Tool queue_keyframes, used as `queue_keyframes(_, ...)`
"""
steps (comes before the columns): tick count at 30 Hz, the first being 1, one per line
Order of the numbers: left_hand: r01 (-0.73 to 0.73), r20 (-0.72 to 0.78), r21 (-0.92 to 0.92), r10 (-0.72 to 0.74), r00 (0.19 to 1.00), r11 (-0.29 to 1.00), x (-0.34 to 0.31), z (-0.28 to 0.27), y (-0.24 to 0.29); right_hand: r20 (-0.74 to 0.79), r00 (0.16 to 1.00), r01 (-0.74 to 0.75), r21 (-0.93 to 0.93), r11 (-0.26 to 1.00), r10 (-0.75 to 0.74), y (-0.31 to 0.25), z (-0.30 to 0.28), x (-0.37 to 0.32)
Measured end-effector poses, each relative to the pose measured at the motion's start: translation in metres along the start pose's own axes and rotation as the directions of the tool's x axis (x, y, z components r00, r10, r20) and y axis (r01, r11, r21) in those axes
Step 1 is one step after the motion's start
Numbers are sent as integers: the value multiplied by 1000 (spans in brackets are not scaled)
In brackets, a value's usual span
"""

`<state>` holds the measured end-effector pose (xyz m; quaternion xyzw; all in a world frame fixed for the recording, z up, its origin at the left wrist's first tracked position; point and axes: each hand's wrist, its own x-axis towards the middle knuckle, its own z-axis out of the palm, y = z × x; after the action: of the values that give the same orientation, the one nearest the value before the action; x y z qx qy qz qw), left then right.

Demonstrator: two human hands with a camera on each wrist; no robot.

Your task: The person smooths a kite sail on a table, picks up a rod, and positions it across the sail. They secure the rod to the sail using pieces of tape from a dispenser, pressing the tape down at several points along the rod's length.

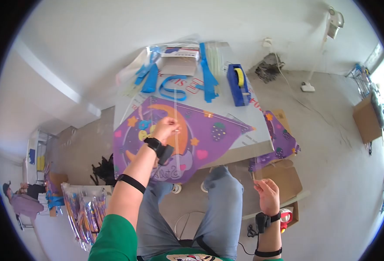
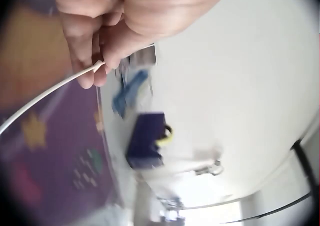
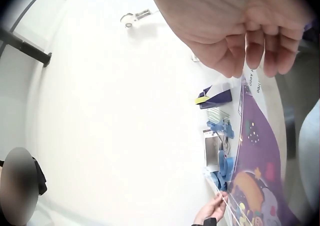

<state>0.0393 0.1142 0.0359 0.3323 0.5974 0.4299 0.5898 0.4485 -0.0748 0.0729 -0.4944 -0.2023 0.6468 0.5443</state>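
Note:
A purple triangular kite [image 1: 218, 150], printed with an orange moon, stars and a strawberry, lies across the table toward its front edge. Over its middle, my left hand [image 1: 168, 129] pinches the end of a thin white rod [image 2: 47, 93] between thumb and fingertips. The rod bends away from those fingers in the left wrist view. Out past the table's front right corner, my right hand [image 1: 268, 193] hangs in the air, thumb and forefinger close together. The right wrist view shows its other fingers [image 3: 272, 51] loosely bent; I cannot tell if it pinches anything.
Behind the kite are a blue tape dispenser [image 1: 238, 87], blue strips [image 1: 209, 82] and an open small box [image 1: 179, 65]. Another purple printed sheet [image 1: 283, 135] and a cardboard box [image 1: 283, 178] are at the right. Packed bundles [image 1: 87, 213] stand at the left.

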Motion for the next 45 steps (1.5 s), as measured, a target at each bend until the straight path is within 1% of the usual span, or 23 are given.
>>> queue_keyframes(3,86,-207,263,-31,978,961,12,-70,-9,-3,1000,-19,-2,1000,19,5,1,1)
queue_keyframes(4,86,-217,262,-28,976,961,14,-78,-13,-3,1000,-28,-5,1000,28,5,3,2)
queue_keyframes(6,138,-263,510,1,965,849,22,-90,-21,-9,999,-42,12,999,42,10,2,2)
queue_keyframes(9,154,-322,583,53,945,798,16,-75,-10,-24,999,-46,20,999,47,9,9,1)
queue_keyframes(10,-9,-203,797,282,938,604,52,-107,-50,-28,999,-40,10,999,41,7,9,-3)
queue_keyframes(11,-3,-185,825,274,944,565,17,-81,-10,-51,998,-28,8,1000,28,6,8,-5)
queue_keyframes(12,29,-158,822,178,971,569,16,-82,-3,-38,999,-20,9,1000,21,6,7,-4)
queue_keyframes(13,-65,-57,896,260,964,440,17,-88,-2,-22,1000,-13,10,1000,13,6,6,-3)
queue_keyframes(14,-142,55,935,264,963,324,9,-85,11,-20,1000,-11,3,1000,11,5,5,-3)
queue_keyframes(16,-135,138,823,36,990,553,-32,-53,66,-26,1000,2,-8,1000,-2,0,7,-4)
queue_keyframes(17,-266,245,812,111,963,520,-42,-48,76,-18,1000,1,-25,1000,-1,-3,8,-5)
queue_keyframes(19,-265,325,726,23,945,634,-83,-13,119,-23,1000,-2,-19,1000,2,-5,6,-4)
queue_keyframes(21,-158,399,453,-42,916,877,-103,14,132,12,1000,11,-27,1000,-10,-8,3,-2)
queue_keyframes(22,-164,407,451,-39,913,877,-116,31,142,7,1000,18,-27,999,-17,-12,2,-2)
queue_keyframes(24,100,353,148,-147,924,984,-138,71,156,12,999,33,-25,999,-33,-19,5,-4)
queue_keyframes(25,96,358,151,-145,923,984,-137,91,154,8,999,39,-21,999,-39,-21,4,-3)
queue_keyframes(27,86,390,-85,-46,920,993,-134,128,146,32,997,65,-4,998,-65,-24,2,-3)
queue_keyframes(29,78,350,-225,6,937,971,-103,164,116,42,997,61,28,998,-62,-23,-1,-2)
queue_keyframes(31,110,306,-254,-28,952,961,-56,195,83,48,996,72,51,996,-75,-25,-6,1)
queue_keyframes(33,159,187,-243,-115,976,957,0,222,48,23,998,56,40,998,-57,-27,-8,2)
queue_keyframes(35,255,159,-247,-221,962,935,64,246,12,25,999,48,10,999,-48,-27,-14,4)
queue_keyframes(39,301,159,-251,-268,950,920,101,266,7,44,999,22,-51,998,-20,-25,-21,6)
queue_keyframes(45,261,128,-284,-234,964,922,137,274,1,3,1000,-4,-87,996,4,-16,-28,7)
